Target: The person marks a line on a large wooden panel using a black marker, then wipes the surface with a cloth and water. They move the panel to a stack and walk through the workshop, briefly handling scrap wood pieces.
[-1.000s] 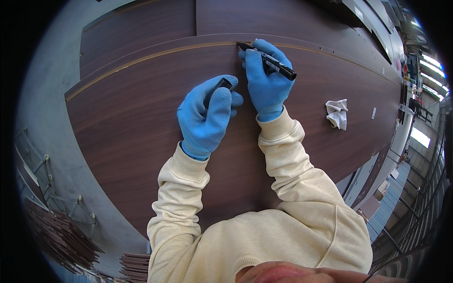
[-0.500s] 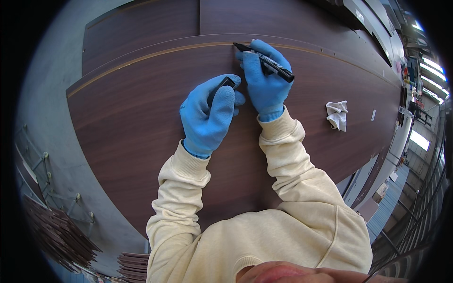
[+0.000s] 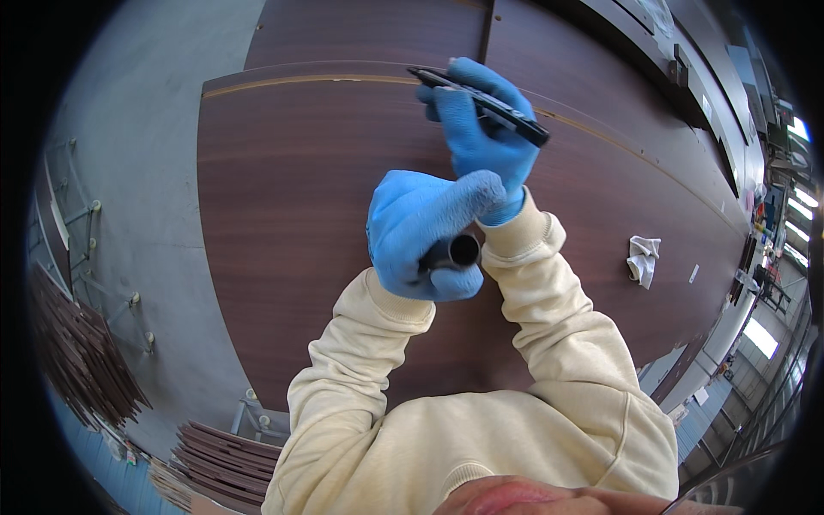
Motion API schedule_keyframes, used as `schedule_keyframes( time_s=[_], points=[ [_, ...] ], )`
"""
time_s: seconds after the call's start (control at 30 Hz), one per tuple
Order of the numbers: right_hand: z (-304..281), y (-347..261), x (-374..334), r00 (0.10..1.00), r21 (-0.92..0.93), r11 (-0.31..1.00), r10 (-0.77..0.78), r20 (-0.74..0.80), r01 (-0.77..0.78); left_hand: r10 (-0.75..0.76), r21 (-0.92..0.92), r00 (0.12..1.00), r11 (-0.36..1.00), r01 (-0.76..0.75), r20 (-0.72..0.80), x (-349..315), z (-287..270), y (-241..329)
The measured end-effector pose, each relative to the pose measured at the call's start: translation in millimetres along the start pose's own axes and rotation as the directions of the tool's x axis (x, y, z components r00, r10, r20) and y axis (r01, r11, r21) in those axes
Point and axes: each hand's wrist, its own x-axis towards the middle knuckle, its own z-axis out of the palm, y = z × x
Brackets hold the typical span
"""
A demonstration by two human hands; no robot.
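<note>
Both my hands wear blue gloves. Held in my right hand [image 3: 487,120] is a black marker [image 3: 502,112], its dark tip uncapped and pointing left, over the light-brown edge strip [image 3: 343,79] of a dark brown wood-grain panel [image 3: 292,189]. I cannot tell whether the tip touches. Nearer to me, my left hand [image 3: 425,232] is curled round a black marker cap [image 3: 459,251] with its hollow end facing up toward me. The left thumb stretches toward the right wrist.
A crumpled white cloth [image 3: 642,260] lies on the panel to the right, beside a small white label [image 3: 693,274]. Another brown panel [image 3: 369,34] adjoins beyond the strip. Dark boards [image 3: 227,463] are stacked at lower left. Long dark pieces [image 3: 635,60] lie at the far right.
My left hand has moved toward me and turned, so the cap's opening now shows. The marker stays in my right hand near the strip. The whole view has shifted and rotated.
</note>
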Motion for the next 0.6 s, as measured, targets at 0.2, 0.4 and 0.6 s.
schedule_keyframes(
  time_s=[0.2,0.4,0.6],
  points=[
    [45.3,23.3,-5.7,0.998,-0.275,0.96,0.06,0.031,-0.049,0.097,0.173,0.994,0.981,-0.087,-0.048,5.2,-4.7,6.0],
    [46.4,29.2,-6.6,0.999,-0.429,0.903,-0.027,0.041,0.042,0.124,0.102,0.992,0.987,-0.123,0.004,5.7,-4.3,-4.2],
    [48.0,33.5,-4.4,0.992,-0.425,0.897,-0.108,0.062,0.124,0.125,0.076,0.992,0.99,-0.122,-0.031,6.9,1.9,-11.3]
  ],
)
